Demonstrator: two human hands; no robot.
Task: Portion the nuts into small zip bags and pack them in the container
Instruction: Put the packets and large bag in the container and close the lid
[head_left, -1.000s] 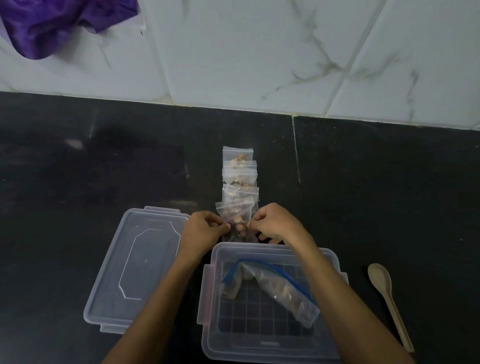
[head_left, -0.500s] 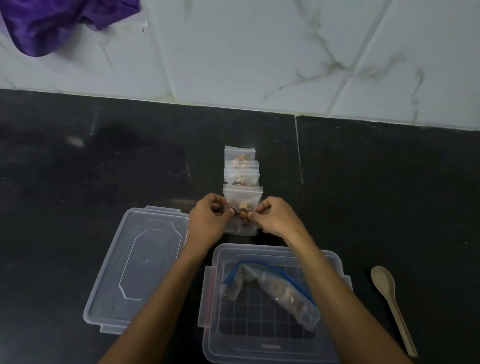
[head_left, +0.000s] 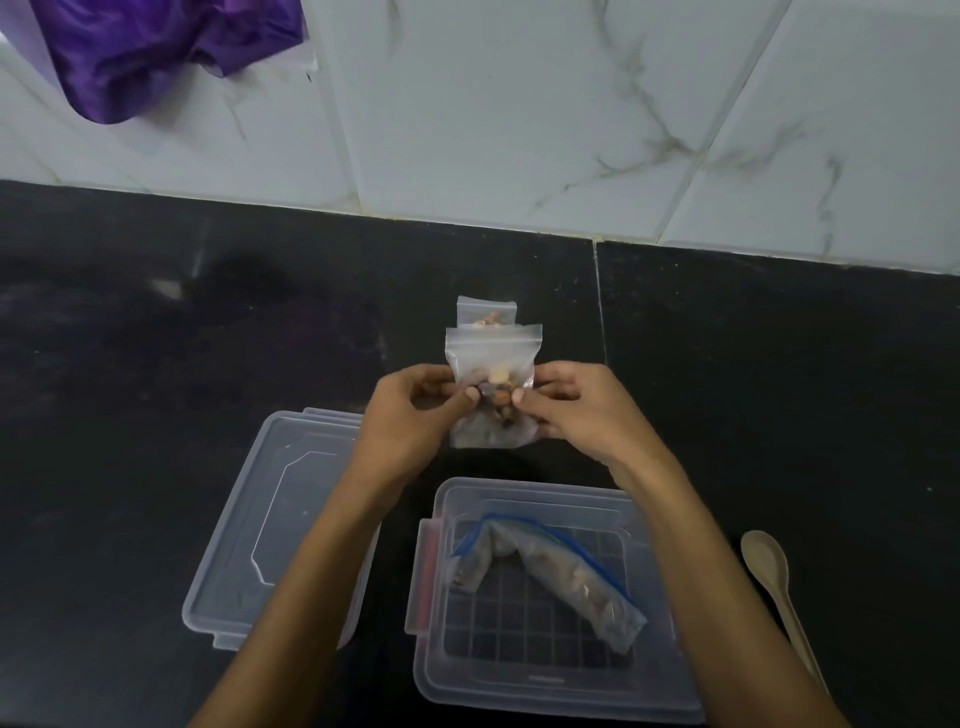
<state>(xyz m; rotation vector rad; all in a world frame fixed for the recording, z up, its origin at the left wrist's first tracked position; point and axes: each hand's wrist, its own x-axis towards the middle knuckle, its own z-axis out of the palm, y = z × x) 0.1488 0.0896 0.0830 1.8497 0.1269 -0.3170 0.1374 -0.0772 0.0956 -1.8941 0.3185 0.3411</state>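
Zip bags (head_left: 492, 374) now gathered, lifted off counter, pinched between left hand (head_left: 415, 410) and right hand (head_left: 576, 410); earlier spread in row.

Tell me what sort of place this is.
Probably a home kitchen counter: a dark stone worktop against a marble-patterned tiled wall, with a clear food container, its lid and a wooden spoon laid out on it.
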